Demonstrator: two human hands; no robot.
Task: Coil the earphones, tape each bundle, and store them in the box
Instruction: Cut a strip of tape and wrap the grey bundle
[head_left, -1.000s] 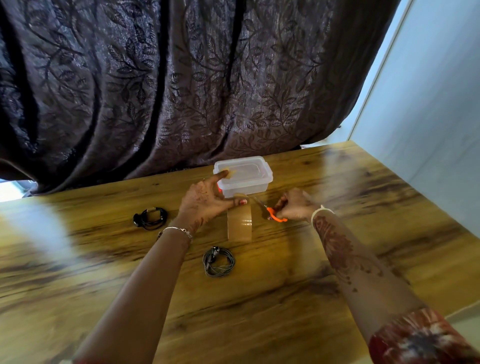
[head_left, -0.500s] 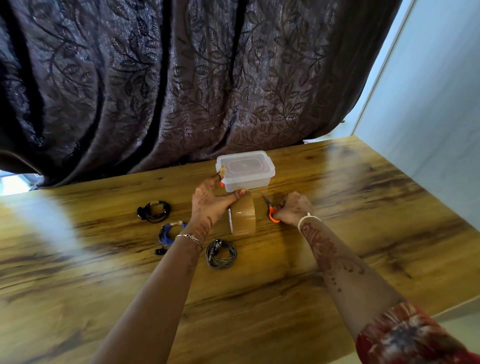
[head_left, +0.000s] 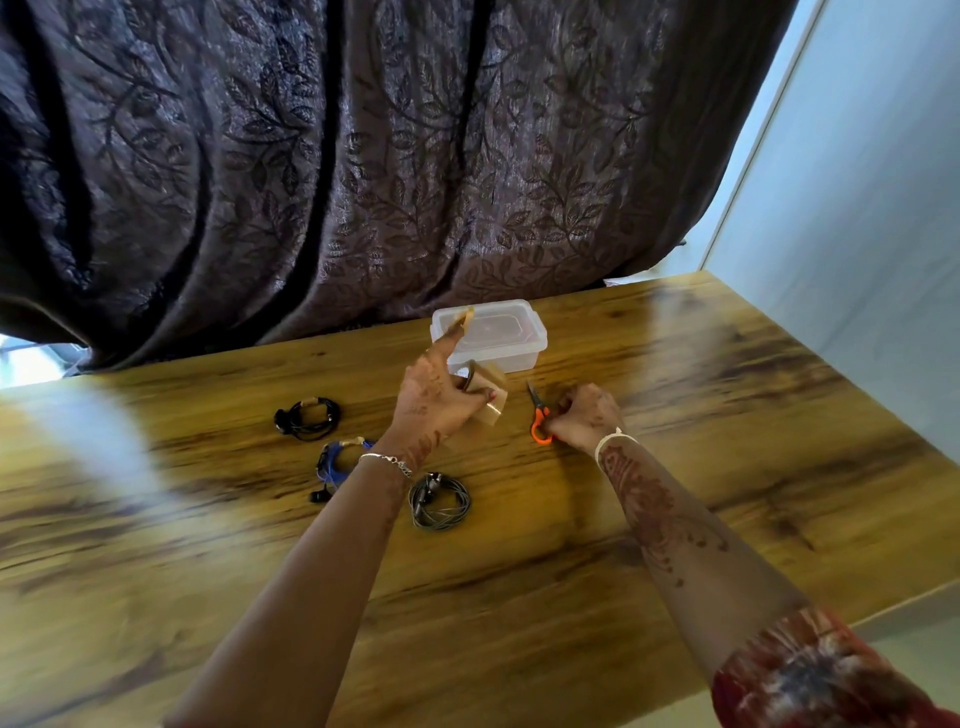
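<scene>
Wooden tabletop (head_left: 701, 467) before a dark leaf-patterned curtain (head_left: 363, 156). Left hand (head_left: 434, 402) curled round a brown tape roll (head_left: 491, 397), held just in front of the lidded clear plastic box (head_left: 511, 338); index finger raised, a short tape strip (head_left: 466, 317) stuck to its tip. Right hand (head_left: 584, 415) closed on the orange handles of small scissors (head_left: 537, 421), blades pointing toward the box. Black earphone bundle (head_left: 307, 418) and blue earphone bundle (head_left: 335, 462) left of the left wrist, each with a tan tape band. Grey earphone bundle (head_left: 440, 501) just beside the left forearm.
</scene>
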